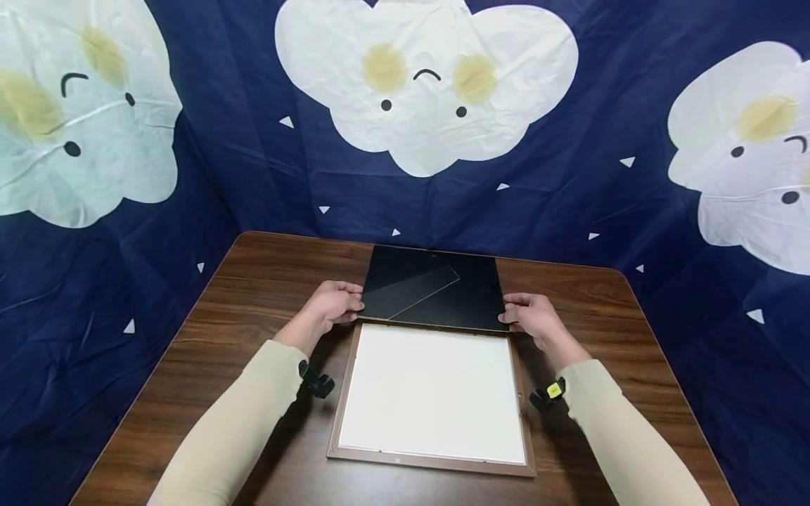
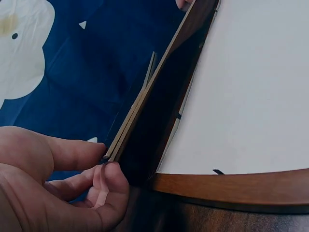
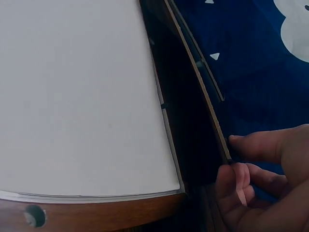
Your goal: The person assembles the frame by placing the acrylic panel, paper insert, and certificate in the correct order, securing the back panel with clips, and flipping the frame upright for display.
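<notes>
Left fingers (image 2: 79, 153), right fingers (image 3: 260, 145) pinch black board (image 1: 443, 303), perhaps touching frame (image 1: 373, 455); blue curtain (image 1: 436, 204) behind.

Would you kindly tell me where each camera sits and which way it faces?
Head: on the head, facing forward and down at the black board and frame; left hand, right hand and sleeves show.
Left wrist: worn there, facing the left hand's grip on the board; that hand shows, plus a right-hand fingertip.
Right wrist: likewise, facing the right hand's grip; only that hand shows.
Both wrist views share the white sheet.
</notes>
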Motion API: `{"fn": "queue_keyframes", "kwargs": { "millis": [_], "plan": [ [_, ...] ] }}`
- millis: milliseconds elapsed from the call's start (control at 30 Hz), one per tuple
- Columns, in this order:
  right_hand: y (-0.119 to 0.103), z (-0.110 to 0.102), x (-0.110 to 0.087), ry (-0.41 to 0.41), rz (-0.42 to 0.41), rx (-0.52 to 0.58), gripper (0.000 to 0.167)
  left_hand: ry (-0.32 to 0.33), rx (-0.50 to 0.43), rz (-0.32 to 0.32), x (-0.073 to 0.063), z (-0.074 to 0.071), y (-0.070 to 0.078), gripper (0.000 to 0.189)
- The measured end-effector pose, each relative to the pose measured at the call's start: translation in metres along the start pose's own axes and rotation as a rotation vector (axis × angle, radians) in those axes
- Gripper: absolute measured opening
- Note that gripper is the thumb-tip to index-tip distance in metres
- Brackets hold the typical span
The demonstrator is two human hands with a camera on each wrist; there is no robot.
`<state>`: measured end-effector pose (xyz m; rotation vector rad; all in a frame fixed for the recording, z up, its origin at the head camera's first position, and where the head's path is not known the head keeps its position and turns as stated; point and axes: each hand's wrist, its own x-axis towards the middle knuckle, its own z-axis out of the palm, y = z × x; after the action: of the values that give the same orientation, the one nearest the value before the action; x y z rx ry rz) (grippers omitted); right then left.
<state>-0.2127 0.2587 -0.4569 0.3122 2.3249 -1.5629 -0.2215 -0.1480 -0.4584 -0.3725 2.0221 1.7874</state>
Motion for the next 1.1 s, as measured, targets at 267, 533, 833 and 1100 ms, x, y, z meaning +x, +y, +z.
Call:
{"fn": "queue_keyframes", "kwargs": {
  "millis": [267, 533, 833, 1100],
  "plan": [
    [0.001, -0.004, -0.008, -0.025, 0.01, 0.01, 0.063, -0.019, -0.019, 0.011, -0.006, -0.005, -0.005, 0.046],
    [0.006, -0.012, -0.021, -0.061, 0.008, 0.048, 0.063, 0.002, -0.001, 0.055, -0.011, -0.003, -0.006, 0.026],
    [0.013, -0.016, -0.036, -0.099, -0.008, 0.051, 0.063, 0.027, -0.008, 0.071, -0.018, 0.0, -0.01, 0.017],
    [0.021, -0.015, -0.047, -0.128, -0.013, 0.086, 0.064, -0.007, -0.022, 0.075, -0.027, -0.001, -0.018, 0.031]
  ]
}}
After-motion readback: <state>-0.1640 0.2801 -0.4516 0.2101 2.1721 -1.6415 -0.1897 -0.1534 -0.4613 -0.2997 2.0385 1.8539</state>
